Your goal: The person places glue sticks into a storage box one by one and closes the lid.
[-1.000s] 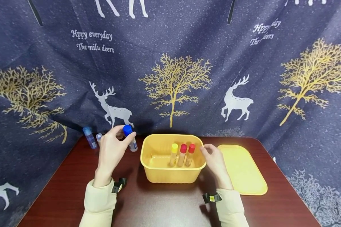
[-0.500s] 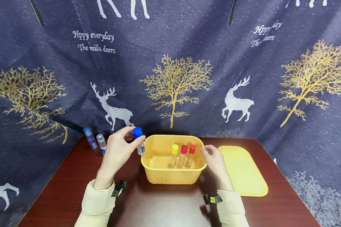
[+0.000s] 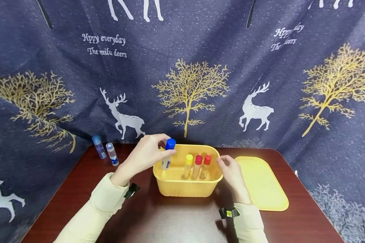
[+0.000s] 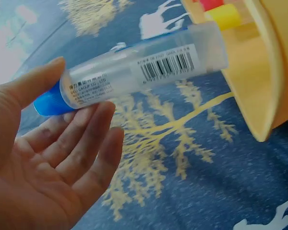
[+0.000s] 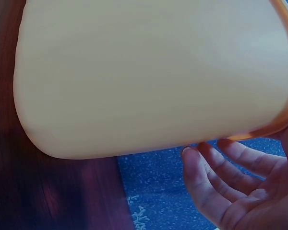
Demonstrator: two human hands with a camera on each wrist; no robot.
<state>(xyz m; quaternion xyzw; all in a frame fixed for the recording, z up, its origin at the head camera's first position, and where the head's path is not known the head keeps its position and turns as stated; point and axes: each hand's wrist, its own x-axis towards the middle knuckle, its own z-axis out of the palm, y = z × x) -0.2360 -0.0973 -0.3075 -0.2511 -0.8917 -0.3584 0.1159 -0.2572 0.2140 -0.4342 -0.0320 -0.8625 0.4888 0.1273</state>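
Observation:
My left hand (image 3: pixel 147 150) pinches a translucent glue bottle by its blue cap, thumb on one side and fingers on the other. The bottle (image 3: pixel 166 163) hangs upright over the left part of a yellow plastic box (image 3: pixel 188 189). Up close in the left wrist view, printed text and a barcode show on the bottle (image 4: pixel 134 72). Three similar tubes stand at the box's right: one yellow-capped (image 3: pixel 187 166), one dark-red-capped (image 3: pixel 196 167), one red-capped (image 3: pixel 205 166). My right hand (image 3: pixel 233 173) holds the box's right rim; its fingertips lie along the outer wall (image 5: pixel 149 81) in the right wrist view.
Two more clear bottles stand at the table's back left, one with a blue top (image 3: pixel 99 147) and one with a pale top (image 3: pixel 112 154). A flat yellow lid (image 3: pixel 263 184) lies right of the box. A dark patterned cloth (image 3: pixel 200 40) hangs behind the table (image 3: pixel 182 222).
My left hand has carried the blue-capped bottle rightward, from left of the box to over its left part. The pale-topped bottle it was covering is now visible. My right hand stays at the rim.

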